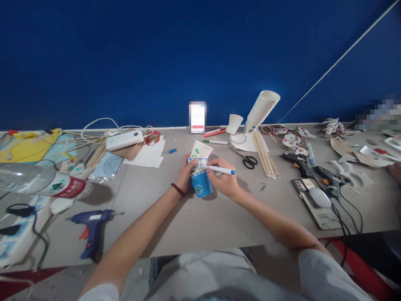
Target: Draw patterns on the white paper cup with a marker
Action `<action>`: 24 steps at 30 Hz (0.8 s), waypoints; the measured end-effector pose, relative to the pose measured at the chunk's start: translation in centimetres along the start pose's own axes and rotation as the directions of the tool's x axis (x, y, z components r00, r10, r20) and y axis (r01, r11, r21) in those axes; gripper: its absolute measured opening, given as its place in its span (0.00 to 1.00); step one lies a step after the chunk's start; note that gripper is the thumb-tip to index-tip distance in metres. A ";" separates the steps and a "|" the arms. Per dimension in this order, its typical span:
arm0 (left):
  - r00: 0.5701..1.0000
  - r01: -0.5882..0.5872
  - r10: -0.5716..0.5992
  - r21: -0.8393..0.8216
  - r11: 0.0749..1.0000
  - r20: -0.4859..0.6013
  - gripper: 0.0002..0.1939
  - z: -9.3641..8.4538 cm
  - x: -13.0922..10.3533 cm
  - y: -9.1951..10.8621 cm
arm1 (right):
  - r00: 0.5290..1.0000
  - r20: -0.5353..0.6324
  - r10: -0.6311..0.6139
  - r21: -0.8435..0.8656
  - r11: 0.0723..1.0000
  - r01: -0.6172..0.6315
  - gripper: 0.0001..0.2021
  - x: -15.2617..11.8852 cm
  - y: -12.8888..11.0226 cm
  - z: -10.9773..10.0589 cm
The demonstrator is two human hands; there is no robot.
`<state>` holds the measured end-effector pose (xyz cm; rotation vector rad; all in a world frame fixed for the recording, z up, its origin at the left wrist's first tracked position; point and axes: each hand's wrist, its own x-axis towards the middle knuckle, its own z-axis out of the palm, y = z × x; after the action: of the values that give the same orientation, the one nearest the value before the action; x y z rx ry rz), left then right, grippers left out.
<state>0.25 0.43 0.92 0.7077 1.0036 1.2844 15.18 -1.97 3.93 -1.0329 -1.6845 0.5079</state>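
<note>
Both Grips Full

Remotely, I'm viewing a gray table; near its middle, the left hand is curling around a blue paper cup, the right hand is pinching a white marker beside it.

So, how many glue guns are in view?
3: a blue glue gun at front left, a black one at right, and another dark one just right of that. Others may be hidden.

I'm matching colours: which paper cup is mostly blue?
The lower cup in the left hand; the upper cup, the lone cup behind and the cup stack are mostly white.
</note>
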 end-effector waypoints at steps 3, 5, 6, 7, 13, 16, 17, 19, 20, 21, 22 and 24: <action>1.000 -0.009 0.009 0.013 1.000 -0.004 0.23 -0.1 0.0 -0.1 | 1.000 0.012 0.017 0.016 1.000 -0.017 0.02 0.0 0.0 0.0; 1.000 -0.013 0.013 0.022 1.000 -0.006 0.23 -0.1 0.1 -0.1 | 1.000 0.018 0.025 0.032 0.999 -0.025 0.02 0.0 0.1 0.0; 1.000 -0.013 0.013 0.025 1.000 -0.006 0.23 -0.1 0.1 -0.2 | 0.999 0.020 0.027 0.035 0.999 -0.028 0.02 0.0 0.1 0.0; 1.000 -0.011 0.011 0.027 1.000 -0.005 0.23 -0.1 0.1 -0.2 | 0.999 0.023 0.030 0.034 0.999 -0.030 0.02 -0.1 0.1 0.0; 1.000 -0.007 0.008 0.021 1.000 -0.007 0.24 0.0 0.1 -0.1 | 0.999 0.029 0.031 0.032 0.999 -0.032 0.03 -0.2 0.2 0.0; 1.000 -0.002 0.002 0.014 1.000 -0.008 0.24 0.0 0.1 -0.1 | 1.000 0.015 0.020 0.047 0.999 -0.021 0.03 -0.1 0.2 0.0; 1.000 -0.003 0.003 0.011 1.000 -0.004 0.24 0.0 0.1 -0.1 | 1.000 0.011 0.018 0.048 0.999 -0.018 0.03 -0.1 0.2 0.0; 1.000 -0.007 0.007 0.003 1.000 0.004 0.24 -0.1 0.1 -0.3 | 1.000 0.000 0.016 0.038 0.999 -0.016 0.03 -0.1 0.2 0.0; 1.000 -0.010 0.010 0.003 1.000 0.007 0.24 -0.2 0.1 -0.3 | 1.000 -0.004 0.017 0.031 0.999 -0.017 0.03 -0.1 0.2 0.0; 1.000 -0.013 0.013 0.003 1.000 0.009 0.24 -0.2 0.2 -0.4 | 1.000 -0.007 0.018 0.028 0.999 -0.018 0.03 -0.1 0.3 0.0; 1.000 -0.012 0.012 0.004 1.000 0.008 0.24 -0.2 0.2 -0.4 | 1.000 -0.009 0.021 0.028 0.999 -0.021 0.03 -0.1 0.3 0.0; 1.000 -0.003 0.003 0.005 1.000 0.004 0.24 -0.2 0.2 -0.4 | 0.999 -0.010 0.031 0.032 0.999 -0.031 0.03 -0.1 0.4 0.0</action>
<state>0.23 0.55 0.48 0.7159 1.0032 1.2830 15.36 -1.82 3.58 -1.0380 -1.6485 0.5475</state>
